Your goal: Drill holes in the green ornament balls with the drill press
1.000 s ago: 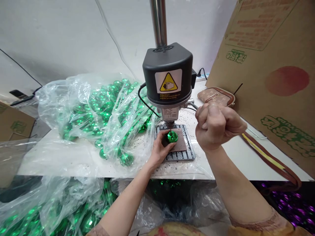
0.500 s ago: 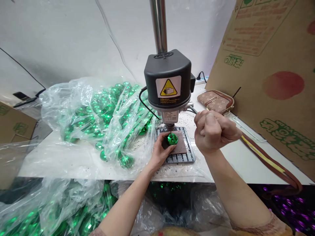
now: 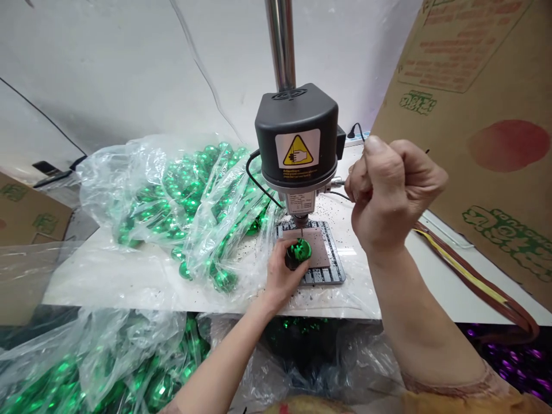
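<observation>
Head view: right hand (image 3: 394,192) has risen at right of centre, fist round the lever (image 3: 338,183). Ball (image 3: 302,250), just below frame centre, now tipped, pinched in left hand's (image 3: 280,273) narrow grip; bit (image 3: 302,232) apparently clear, so ball looks freed.

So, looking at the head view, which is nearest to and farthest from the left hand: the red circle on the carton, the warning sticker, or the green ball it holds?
1. Green ball: in the left hand.
2. Warning sticker: above the hand.
3. Red circle: far right, on the carton.
</observation>
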A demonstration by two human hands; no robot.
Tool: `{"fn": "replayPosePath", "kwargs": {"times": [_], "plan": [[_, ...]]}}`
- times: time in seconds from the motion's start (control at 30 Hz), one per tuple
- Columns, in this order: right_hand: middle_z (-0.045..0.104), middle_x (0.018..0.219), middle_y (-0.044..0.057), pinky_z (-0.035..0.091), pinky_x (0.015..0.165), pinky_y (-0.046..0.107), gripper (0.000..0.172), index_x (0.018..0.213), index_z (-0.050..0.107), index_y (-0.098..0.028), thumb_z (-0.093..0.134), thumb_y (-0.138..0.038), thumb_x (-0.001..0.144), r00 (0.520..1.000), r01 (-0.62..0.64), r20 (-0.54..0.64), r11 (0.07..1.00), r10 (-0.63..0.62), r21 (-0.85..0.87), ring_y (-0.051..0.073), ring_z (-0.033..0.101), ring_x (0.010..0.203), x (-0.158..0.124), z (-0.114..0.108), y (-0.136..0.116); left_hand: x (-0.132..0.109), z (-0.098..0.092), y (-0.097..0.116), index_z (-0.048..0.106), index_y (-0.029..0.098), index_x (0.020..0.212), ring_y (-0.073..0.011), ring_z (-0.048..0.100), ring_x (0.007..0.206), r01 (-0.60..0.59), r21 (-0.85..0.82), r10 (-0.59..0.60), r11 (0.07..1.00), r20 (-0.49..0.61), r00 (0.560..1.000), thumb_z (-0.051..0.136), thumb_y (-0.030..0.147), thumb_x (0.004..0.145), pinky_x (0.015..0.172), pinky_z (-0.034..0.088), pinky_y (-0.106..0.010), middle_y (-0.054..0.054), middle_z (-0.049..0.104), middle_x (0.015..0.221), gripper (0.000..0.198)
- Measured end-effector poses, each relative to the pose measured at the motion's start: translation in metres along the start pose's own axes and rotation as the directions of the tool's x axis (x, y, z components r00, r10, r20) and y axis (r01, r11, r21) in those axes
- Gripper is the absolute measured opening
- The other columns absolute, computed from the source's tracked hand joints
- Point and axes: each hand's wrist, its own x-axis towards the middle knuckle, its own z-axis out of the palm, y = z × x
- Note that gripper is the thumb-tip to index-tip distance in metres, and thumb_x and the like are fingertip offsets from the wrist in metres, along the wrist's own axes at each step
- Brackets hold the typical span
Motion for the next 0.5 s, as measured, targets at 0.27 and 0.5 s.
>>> {"fn": "replayPosePath", "kwargs": {"times": [0.27, 0.5], "plan": [[0.031, 0.047, -0.007, 0.024, 0.043, 0.028, 0.044, 0.057, 0.033, -0.023, 0.059, -0.014, 0.091, 1.0, 0.03, -0.006, 0.999, -0.029, 0.032, 0.006, 0.031, 0.041, -0.001, -0.001, -0.001, -0.087, -0.033, 0.022, 0.058, 0.017, 0.116, -0.0223, 0.067, 0.092, -0.736, 0.116, 0.59, 0.667, 0.522, 0.616, 0.063, 0.05, 0.091, 0.078, 0.057, -0.036, -0.011, 0.07, 0.102, 0.042], [0.029, 0.048, -0.007, 0.025, 0.044, 0.029, 0.045, 0.055, 0.032, -0.022, 0.058, -0.015, 0.091, 1.0, 0.019, -0.013, 1.0, -0.018, 0.025, 0.007, 0.032, 0.041, -0.002, -0.001, 0.0, 0.016, -0.066, -0.028, 0.058, 0.022, 0.122, -0.0235, 0.067, 0.102, -0.272, 0.443, 0.248, 0.854, 0.114, 0.962, 0.042, 0.004, 0.092, 0.092, 0.054, -0.04, -0.009, 0.07, 0.107, 0.038]]}}
